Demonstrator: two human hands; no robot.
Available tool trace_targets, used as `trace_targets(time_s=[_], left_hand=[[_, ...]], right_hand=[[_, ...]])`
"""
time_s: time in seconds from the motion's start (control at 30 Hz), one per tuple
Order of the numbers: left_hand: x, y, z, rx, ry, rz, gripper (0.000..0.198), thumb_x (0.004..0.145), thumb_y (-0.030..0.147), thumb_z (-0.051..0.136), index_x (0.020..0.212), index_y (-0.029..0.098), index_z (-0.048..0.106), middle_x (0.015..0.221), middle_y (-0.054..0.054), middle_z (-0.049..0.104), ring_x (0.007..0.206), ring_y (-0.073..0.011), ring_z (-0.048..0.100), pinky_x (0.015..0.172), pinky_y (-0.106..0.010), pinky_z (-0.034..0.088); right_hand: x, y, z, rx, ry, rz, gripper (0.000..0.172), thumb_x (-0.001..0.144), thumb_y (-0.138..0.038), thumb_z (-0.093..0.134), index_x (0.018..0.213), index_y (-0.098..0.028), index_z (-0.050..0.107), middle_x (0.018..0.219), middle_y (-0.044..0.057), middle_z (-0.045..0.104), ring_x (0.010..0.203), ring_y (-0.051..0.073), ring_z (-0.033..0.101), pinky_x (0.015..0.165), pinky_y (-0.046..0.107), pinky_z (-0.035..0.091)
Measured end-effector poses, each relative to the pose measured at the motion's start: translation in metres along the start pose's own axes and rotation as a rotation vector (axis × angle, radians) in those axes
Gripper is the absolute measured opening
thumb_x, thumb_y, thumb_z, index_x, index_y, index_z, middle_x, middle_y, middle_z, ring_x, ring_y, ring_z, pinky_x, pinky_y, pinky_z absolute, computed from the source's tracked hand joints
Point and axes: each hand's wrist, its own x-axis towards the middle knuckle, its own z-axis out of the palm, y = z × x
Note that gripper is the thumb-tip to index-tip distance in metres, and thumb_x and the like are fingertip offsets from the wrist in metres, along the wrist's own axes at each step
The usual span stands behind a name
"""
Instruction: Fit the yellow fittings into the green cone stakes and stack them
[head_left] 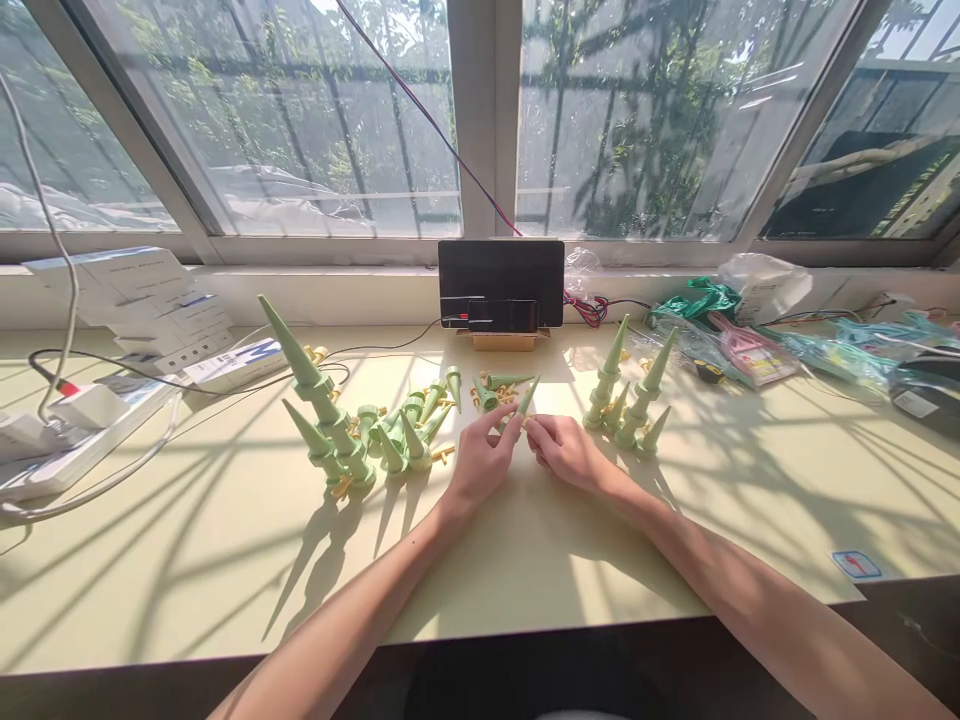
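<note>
A slim, smooth green plastic cone (525,402) is held just above the middle of the pale yellow matte table (225,560), with its pointed tip slanted up and away. It is pinched along its side by the fingertips of the left hand (480,462), and its wide base is gripped by the curled fingers of the right hand (566,452). At the left, tall nested stacks (322,400) of similar cones are stood upright beside a loose heap (409,420) mixed with small yellow fittings (442,453). Shorter stacks (634,395) are seen at the right.
</note>
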Motion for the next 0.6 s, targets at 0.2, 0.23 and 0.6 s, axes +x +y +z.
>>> trace_targets(time_s=[0.2, 0.23, 0.6], left_hand=[[0.0005, -0.0005, 0.0000, 0.001, 0.005, 0.012, 0.048, 0.084, 0.052, 0.061, 0.116, 0.017, 0.072, 0.075, -0.003, 0.067, 0.053, -0.0115, 0.057, 0.048, -0.023, 0.047], [0.0004, -0.0001, 0.0000, 0.002, 0.006, 0.014, 0.048, 0.084, 0.052, 0.061, 0.116, 0.017, 0.072, 0.076, -0.004, 0.067, 0.054, -0.0118, 0.058, 0.049, -0.023, 0.048], [0.0007, 0.0043, -0.0018, 0.031, -0.028, -0.017, 0.051, 0.087, 0.053, 0.057, 0.120, 0.016, 0.070, 0.112, -0.010, 0.072, 0.060, -0.0120, 0.062, 0.063, -0.027, 0.056]], right_hand=[[-0.0005, 0.0001, -0.0019, -0.210, 0.043, -0.155, 0.035, 0.099, -0.034, 0.039, 0.067, -0.020, 0.045, 0.056, -0.002, 0.044, 0.052, 0.012, 0.039, 0.054, 0.027, 0.031], [-0.0006, 0.0003, -0.0020, -0.218, 0.040, -0.162, 0.035, 0.099, -0.033, 0.038, 0.067, -0.020, 0.044, 0.057, -0.002, 0.044, 0.052, 0.012, 0.039, 0.055, 0.028, 0.031], [-0.0007, -0.0033, 0.0022, 0.082, -0.039, 0.040, 0.038, 0.096, -0.040, 0.043, 0.063, -0.022, 0.044, 0.048, -0.004, 0.042, 0.044, 0.011, 0.038, 0.046, 0.026, 0.031]])
